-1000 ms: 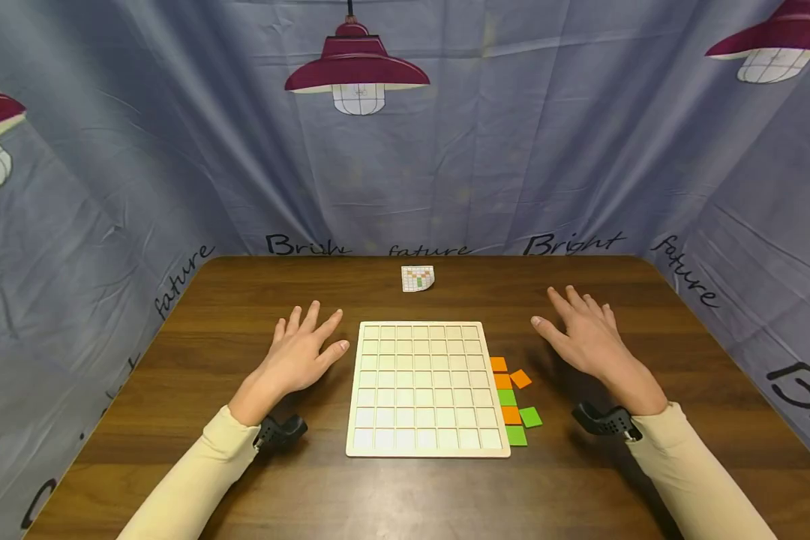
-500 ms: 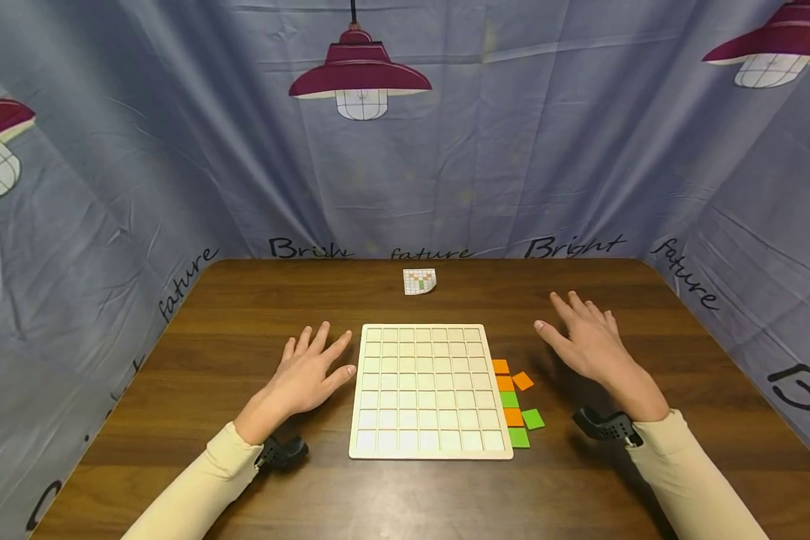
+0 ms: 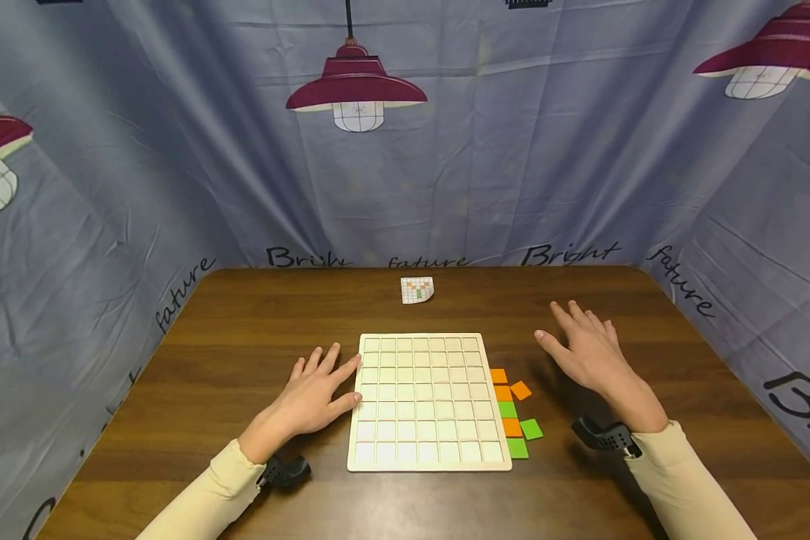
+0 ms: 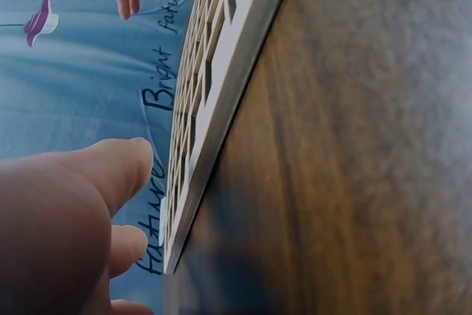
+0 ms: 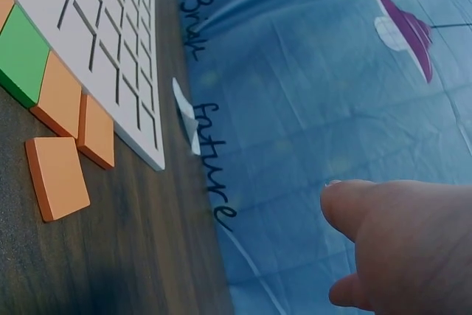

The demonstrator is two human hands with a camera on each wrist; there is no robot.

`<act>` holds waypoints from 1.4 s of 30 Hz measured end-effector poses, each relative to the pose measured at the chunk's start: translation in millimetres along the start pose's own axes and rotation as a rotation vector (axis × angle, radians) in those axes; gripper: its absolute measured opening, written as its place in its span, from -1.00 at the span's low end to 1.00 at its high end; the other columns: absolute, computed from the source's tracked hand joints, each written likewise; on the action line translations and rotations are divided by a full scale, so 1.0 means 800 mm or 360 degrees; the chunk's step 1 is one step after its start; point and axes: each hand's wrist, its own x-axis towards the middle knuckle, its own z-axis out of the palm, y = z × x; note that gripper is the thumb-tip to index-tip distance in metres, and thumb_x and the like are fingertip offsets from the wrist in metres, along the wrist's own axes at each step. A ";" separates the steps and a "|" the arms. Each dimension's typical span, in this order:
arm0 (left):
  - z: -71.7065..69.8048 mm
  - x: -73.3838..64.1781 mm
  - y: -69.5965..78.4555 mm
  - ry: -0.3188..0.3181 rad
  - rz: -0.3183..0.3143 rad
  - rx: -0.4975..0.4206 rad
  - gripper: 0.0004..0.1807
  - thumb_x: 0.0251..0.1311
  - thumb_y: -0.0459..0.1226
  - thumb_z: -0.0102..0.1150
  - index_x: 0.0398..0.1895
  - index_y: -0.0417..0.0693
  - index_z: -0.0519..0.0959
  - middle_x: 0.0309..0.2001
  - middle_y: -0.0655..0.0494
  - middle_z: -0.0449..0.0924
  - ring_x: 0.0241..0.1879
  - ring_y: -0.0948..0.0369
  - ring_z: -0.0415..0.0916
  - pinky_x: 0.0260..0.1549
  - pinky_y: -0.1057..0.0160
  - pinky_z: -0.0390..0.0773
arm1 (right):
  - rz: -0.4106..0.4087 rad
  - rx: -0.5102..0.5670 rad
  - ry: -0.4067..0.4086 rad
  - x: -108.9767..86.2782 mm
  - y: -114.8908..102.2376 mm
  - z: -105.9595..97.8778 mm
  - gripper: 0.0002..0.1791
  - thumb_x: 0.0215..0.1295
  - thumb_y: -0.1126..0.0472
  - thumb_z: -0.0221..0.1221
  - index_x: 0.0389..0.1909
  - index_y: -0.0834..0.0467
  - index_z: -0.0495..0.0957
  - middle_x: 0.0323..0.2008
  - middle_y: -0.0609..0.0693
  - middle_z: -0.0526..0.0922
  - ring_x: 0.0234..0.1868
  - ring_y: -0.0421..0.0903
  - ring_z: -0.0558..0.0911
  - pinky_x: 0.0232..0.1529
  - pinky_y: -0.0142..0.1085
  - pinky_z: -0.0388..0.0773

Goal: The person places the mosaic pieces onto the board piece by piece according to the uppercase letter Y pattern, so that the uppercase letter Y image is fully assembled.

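A pale wooden grid board (image 3: 430,403) with square recesses lies at the middle of the table. My left hand (image 3: 310,399) is spread at its left edge, thumb and index fingertip right at the rim in the head view; it holds nothing. Along the board's right edge lie several orange tiles (image 3: 511,427) and green tiles (image 3: 517,448), with one loose orange tile (image 3: 521,390) and one loose green tile (image 3: 531,429) just outside that row. Farther right, my right hand (image 3: 589,356) hovers with fingers extended, apart from the tiles and holding nothing.
Beyond the board, a small paper card (image 3: 416,290) printed with a coloured grid lies near the far edge of the brown wooden table (image 3: 277,300), one corner curled up. A blue-grey curtain (image 3: 445,187) with printed lamps and lettering surrounds the table on the far side and both sides.
My left hand has moved right and nearer to me, up to the board's left edge. My right hand stays about where it was. The head view has tilted up slightly; board and tiles are unmoved.
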 end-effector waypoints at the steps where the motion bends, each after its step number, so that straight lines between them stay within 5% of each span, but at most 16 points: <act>1: 0.001 0.000 0.000 -0.0006 0.0003 -0.0007 -0.31 0.46 0.06 0.08 0.57 0.08 0.28 0.59 -0.35 0.03 0.55 -0.44 -0.07 0.39 -0.53 -0.06 | 0.0002 -0.0001 -0.0001 0.000 0.000 0.000 -0.09 0.55 -0.31 -0.13 0.59 0.31 0.06 0.52 0.57 -0.02 0.45 0.66 0.03 0.35 0.55 -0.14; 23: 0.010 -0.016 0.001 -0.0049 -0.0047 -0.0109 -0.33 0.46 0.02 0.10 0.56 0.08 0.29 0.59 -0.33 0.04 0.56 -0.44 -0.14 0.36 -0.58 -0.08 | 0.0012 0.0004 -0.0016 -0.005 0.005 0.010 -0.11 0.55 -0.29 -0.09 0.57 0.32 0.10 0.50 0.58 0.03 0.44 0.66 0.07 0.33 0.56 -0.12; 42: 0.013 -0.005 -0.002 -0.0035 -0.0030 -0.0145 -0.35 0.46 0.04 0.08 0.56 0.13 0.30 0.60 -0.31 0.02 0.57 -0.42 -0.16 0.37 -0.58 -0.11 | -0.0017 0.0022 -0.0076 0.004 0.010 0.012 -0.11 0.54 -0.27 -0.05 0.56 0.34 0.13 0.49 0.59 0.06 0.42 0.67 0.12 0.28 0.58 -0.04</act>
